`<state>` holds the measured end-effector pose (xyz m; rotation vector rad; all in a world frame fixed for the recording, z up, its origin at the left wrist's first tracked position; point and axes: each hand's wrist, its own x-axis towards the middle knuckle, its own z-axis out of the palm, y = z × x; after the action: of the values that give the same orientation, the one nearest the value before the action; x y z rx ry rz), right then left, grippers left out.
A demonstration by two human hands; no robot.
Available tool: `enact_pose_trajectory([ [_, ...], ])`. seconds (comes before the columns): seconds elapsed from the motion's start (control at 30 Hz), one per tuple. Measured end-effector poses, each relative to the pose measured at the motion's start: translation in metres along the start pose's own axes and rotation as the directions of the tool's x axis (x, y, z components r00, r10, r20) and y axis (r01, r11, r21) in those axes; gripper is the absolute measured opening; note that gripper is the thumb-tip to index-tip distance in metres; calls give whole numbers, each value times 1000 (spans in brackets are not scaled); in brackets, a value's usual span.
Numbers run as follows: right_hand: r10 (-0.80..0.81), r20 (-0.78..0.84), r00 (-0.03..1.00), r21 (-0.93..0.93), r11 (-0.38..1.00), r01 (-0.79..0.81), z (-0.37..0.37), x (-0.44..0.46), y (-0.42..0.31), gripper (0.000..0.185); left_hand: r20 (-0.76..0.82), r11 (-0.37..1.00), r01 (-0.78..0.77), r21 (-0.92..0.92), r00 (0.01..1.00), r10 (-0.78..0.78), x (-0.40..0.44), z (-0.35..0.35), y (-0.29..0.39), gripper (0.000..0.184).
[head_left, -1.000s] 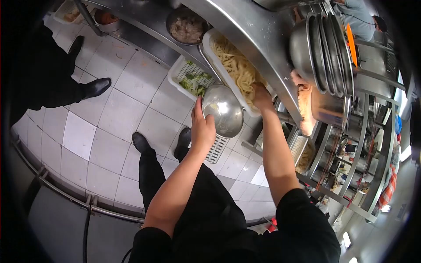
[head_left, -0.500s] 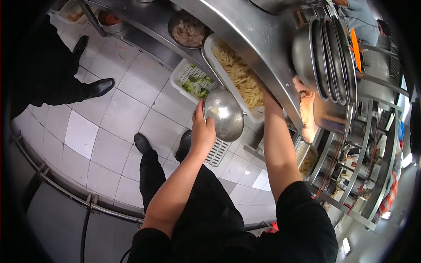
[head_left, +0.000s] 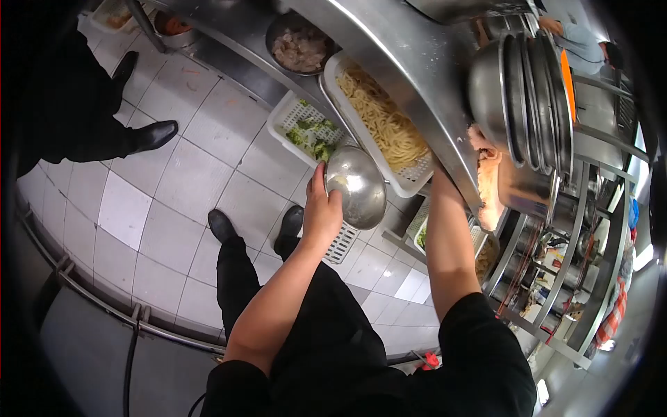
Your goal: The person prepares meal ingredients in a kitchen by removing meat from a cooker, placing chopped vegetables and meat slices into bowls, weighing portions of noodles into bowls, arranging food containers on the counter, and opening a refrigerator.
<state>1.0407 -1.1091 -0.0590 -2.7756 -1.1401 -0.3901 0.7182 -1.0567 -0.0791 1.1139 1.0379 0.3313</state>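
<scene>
My left hand [head_left: 324,217] grips the rim of a steel bowl [head_left: 358,198], thumb on the near side. The bowl is tilted, and its worn metal surface faces up toward me. My right forearm [head_left: 450,222] reaches in under the steel counter edge, just right of a white basket [head_left: 415,184] of thick pale noodles [head_left: 385,121]. The counter hides my right hand, so its fingers do not show. Beyond the bowl, broccoli [head_left: 310,135] lies in a smaller white basket [head_left: 278,118].
A bowl of pale raw meat pieces [head_left: 300,50] sits on the lower shelf. Several stacked steel bowls [head_left: 490,97] stand on the counter [head_left: 431,69] at right. Another person's black shoe [head_left: 154,135] is on the tiled floor at left. Further baskets [head_left: 479,240] lie beyond my right arm.
My right forearm has shifted slightly right, away from the noodles, and more of their basket's near end shows. My left hand still holds the bowl in nearly the same place.
</scene>
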Motion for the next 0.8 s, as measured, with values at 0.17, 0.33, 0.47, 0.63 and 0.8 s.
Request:
enact_pose_trajectory([
  [0.17,29,-52,998,-256,966,-42,41,-11,-9,55,32,1000,8,14,999,-8,2,2,-1,64],
  [0.33,13,38,999,48,999,-15,0,-3,6,52,28,1000,-21,18,999,20,1,3,0,63],
  [0.47,-85,93,992,-312,944,110,29,-40,-14,50,48,1000,0,9,999,0,0,4,0,63],
  [0.63,-71,164,984,-267,957,114,19,-35,11,48,56,999,33,21,998,-34,4,9,-2,63],
  [0.8,-260,266,928,-153,939,308,-39,-40,-21,40,28,998,65,9,998,-65,-2,8,2,63],
])
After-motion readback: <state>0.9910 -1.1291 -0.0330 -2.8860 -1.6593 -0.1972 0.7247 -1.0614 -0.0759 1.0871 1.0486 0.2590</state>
